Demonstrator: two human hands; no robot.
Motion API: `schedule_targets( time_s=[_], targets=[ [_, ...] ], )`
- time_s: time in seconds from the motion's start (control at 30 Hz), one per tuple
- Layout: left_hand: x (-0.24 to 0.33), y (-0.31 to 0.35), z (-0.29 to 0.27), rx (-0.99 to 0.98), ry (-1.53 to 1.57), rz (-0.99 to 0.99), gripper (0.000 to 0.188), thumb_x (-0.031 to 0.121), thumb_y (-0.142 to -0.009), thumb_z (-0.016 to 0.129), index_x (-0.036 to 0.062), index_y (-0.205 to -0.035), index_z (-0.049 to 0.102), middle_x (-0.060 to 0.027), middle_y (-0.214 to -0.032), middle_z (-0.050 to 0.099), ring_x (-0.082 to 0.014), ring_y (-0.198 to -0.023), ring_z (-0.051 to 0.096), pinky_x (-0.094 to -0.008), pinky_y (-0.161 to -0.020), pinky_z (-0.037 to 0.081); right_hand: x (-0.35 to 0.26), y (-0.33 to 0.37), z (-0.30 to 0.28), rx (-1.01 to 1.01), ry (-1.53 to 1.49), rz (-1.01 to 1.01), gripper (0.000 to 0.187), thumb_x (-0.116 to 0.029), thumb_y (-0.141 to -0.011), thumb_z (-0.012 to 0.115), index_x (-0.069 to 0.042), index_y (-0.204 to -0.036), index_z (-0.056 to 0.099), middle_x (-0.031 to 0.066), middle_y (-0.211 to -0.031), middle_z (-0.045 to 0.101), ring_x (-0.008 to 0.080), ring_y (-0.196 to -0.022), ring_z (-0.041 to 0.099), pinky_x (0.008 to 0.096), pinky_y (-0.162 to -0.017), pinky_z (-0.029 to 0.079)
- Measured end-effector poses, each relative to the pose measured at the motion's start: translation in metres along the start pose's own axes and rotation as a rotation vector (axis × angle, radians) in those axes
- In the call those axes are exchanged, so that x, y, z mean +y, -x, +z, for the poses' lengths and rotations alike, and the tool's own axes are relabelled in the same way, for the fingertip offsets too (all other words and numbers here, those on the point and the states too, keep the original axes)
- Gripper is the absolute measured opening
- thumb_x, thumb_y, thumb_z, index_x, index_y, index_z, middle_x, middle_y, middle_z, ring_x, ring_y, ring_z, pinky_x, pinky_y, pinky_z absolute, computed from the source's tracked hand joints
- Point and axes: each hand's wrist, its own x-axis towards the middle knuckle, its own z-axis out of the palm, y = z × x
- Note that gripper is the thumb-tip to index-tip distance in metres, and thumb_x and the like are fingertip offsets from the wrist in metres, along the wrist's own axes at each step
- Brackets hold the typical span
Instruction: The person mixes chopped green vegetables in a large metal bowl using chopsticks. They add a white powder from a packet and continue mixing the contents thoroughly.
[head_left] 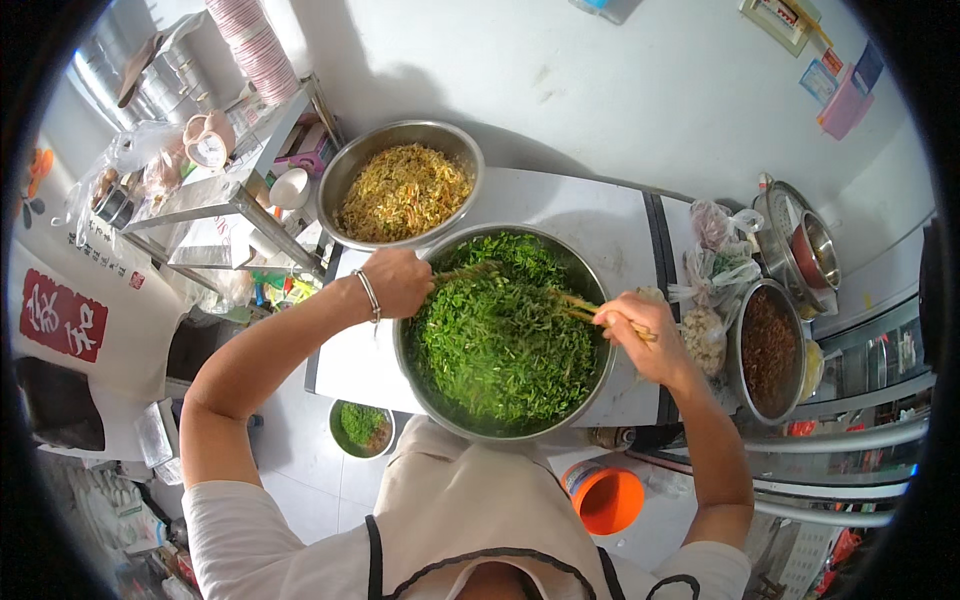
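A wide steel bowl [402,372] full of chopped greens [490,350] stands at the front of the white table. My right hand [640,335] is closed around wooden chopsticks [578,302], whose tips reach into the greens from the right. Over the bowl's left rim my left hand [400,283], with a bangle on the wrist, grips another pair of chopsticks [465,271]. Their tips lie among the greens, and bits of green cling to them. Steam or a blur hangs over the lower part of the bowl.
Behind stands a steel bowl [330,190] of yellowish shredded filling. To the right are a bowl [741,345] of brown mince and plastic bags [712,265]. A metal shelf [245,195] stands left. On the floor sit an orange bucket [612,500] and a small bowl [338,436] with greens.
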Motion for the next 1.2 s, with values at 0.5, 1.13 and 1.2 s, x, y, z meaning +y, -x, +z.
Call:
schedule_targets(
  time_s=[0.5, 1.13, 1.2],
  targets=[
    [0.047, 0.003, -0.025, -0.143, 0.174, -0.147, 0.03, 0.021, -0.076, 0.058, -0.0035, -0.061, 0.062, -0.0243, -0.058, 0.057, -0.0406, -0.062, 0.06, -0.0487, -0.064, 0.05, -0.016, -0.012, 0.041, 0.07, -0.088, 0.026, 0.023, -0.014, -0.096, 0.046, 0.001, -0.086, 0.059, 0.0064, -0.073, 0.062, 0.0119, -0.06, 0.063, 0.0244, -0.054, 0.05],
    [0.059, 0.01, -0.041, -0.273, 0.15, -0.249, 0.031, 0.023, -0.077, 0.059, -0.0051, -0.067, 0.064, -0.0244, -0.062, 0.059, -0.04, -0.064, 0.061, -0.0456, -0.065, 0.05, -0.012, -0.026, 0.029, 0.003, -0.204, 0.078, 0.023, -0.012, -0.091, 0.047, 0.001, -0.078, 0.059, 0.0085, -0.067, 0.062, 0.0148, -0.056, 0.064, 0.0259, -0.047, 0.047],
    [0.067, 0.014, -0.057, -0.249, 0.129, -0.264, 0.028, 0.021, -0.076, 0.058, -0.0039, -0.064, 0.064, -0.0239, -0.059, 0.059, -0.0396, -0.062, 0.062, -0.0463, -0.062, 0.051, -0.037, -0.024, 0.013, -0.045, -0.101, 0.005, 0.021, -0.011, -0.089, 0.049, 0.001, -0.075, 0.058, 0.0119, -0.066, 0.061, 0.0209, -0.057, 0.064, 0.0305, -0.049, 0.047]
  ],
)
